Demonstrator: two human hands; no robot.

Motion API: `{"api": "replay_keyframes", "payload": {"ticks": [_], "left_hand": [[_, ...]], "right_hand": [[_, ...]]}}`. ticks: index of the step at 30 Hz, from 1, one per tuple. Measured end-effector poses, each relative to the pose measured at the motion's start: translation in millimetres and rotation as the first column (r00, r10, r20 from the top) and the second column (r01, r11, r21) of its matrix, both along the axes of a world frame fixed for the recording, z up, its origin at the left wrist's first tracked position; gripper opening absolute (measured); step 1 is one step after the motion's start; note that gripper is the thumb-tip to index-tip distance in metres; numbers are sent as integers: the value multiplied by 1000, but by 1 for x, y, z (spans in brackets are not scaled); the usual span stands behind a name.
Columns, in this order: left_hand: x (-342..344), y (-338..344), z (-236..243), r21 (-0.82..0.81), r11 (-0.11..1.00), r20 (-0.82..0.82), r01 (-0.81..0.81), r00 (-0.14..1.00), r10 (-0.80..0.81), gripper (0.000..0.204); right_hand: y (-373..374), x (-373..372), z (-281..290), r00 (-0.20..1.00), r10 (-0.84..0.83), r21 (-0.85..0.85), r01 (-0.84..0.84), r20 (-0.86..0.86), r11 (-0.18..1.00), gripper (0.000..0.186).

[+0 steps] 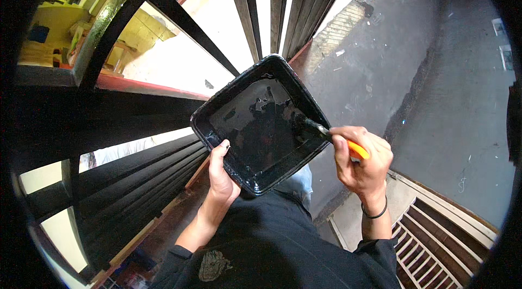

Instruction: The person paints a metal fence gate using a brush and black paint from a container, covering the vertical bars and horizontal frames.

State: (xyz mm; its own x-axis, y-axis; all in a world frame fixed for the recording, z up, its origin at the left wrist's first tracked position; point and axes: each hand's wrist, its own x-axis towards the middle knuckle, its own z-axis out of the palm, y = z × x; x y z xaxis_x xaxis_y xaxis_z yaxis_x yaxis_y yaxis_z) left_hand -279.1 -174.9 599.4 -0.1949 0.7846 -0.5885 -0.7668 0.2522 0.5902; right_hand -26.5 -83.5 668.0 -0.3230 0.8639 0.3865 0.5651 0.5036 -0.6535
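Observation:
A square black paint tray (256, 180) is held up in front of my body, with dark wet paint (261, 137) spread over its bottom. My left hand (222, 176) is closed on the tray's near left side, the thumb over the rim and the other fingers hidden underneath. In my right hand (365, 163) is a paintbrush (358, 150) with an orange handle, gripped between thumb and fingers. The brush's metal band (316, 126) reaches over the right rim, and its dark bristles are down in the tray, hard to tell from the paint.
Black slatted bars (141, 180) and a dark frame (141, 110) stand close on my left, with a lit room behind them. Grey floor (370, 71) stretches to the right. A white barred metal gate (429, 245) lies at lower right.

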Motion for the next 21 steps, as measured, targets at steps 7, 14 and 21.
{"api": "replay_keyframes", "payload": {"ticks": [7, 14, 21], "left_hand": [[8, 10, 1, -28, 1000, 12, 7, 1000, -6, 53], [33, 14, -7, -45, 993, -2, -105, 994, 105, 50], [78, 18, -2, -12, 961, -38, -278, 960, 277, 45]], "right_hand": [[-20, 18, -13, 992, 62, 172, -43, -107, 984, 22], [-28, 38, -21, 941, 43, 24, -37, -336, 999, 19], [-25, 84, -38, 881, -50, -243, -74, -470, 967, 20]]}}
